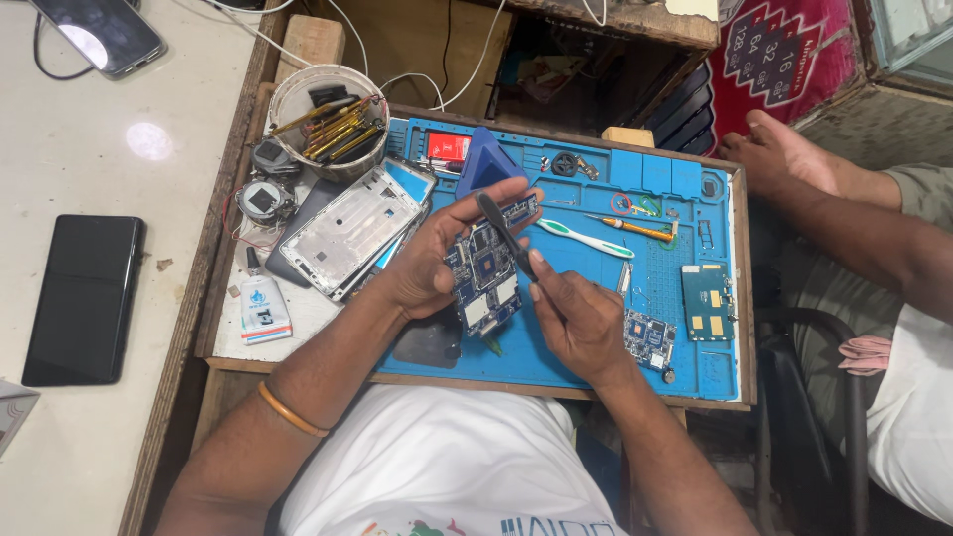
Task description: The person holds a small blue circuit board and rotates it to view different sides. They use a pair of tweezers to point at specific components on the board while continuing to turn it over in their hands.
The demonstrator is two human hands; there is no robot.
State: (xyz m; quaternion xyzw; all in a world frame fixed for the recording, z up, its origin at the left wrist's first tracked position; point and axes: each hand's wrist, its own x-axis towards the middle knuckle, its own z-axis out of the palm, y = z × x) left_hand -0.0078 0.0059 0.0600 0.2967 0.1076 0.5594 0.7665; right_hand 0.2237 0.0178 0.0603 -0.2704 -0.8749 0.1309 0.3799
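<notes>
Above the blue work mat point(586, 347), the left hand point(427, 263) pinches a blue circuit board point(484, 273) by its edges, while the right hand point(576, 323) closes around a black tool point(504, 233) whose tip rests on the board. A white toothbrush point(586, 239) lies on the mat just beyond the board.
</notes>
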